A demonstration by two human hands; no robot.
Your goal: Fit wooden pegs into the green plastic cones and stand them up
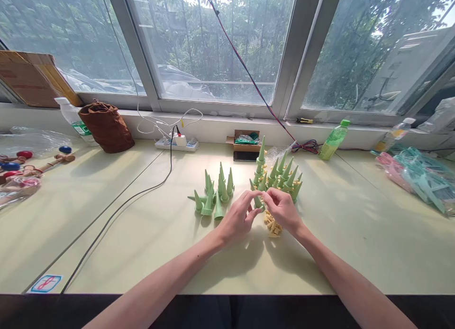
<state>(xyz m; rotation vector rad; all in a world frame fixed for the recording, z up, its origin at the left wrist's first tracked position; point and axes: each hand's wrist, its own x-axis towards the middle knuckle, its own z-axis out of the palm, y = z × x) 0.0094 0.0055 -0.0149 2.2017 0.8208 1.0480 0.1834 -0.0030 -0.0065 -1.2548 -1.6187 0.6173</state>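
Both hands meet over the table and pinch one small green plastic cone (258,201) between their fingertips: the left hand (236,221) closes on it from one side, the right hand (283,210) from the other. The cone's long axis stands about upright, but the fingers hide most of it, so I cannot tell which way its tip points. Just under the right hand lies a little heap of pale yellow pegs (273,225) with a matte look. Beyond the left hand stands a loose group of smooth green cones (213,195), most with tips up and one lying flat. Beyond the right hand is a tighter cluster of green cones (281,176), some leaning, one tall stack among them. The surface is a pale green smooth table (142,239). A black cable (117,210) crosses it far left of the hands. Farther back are a white power strip (177,143), a brown cloth bag (105,126) and a green plastic bottle (333,140), all below a wide window (213,40) with trees outside.
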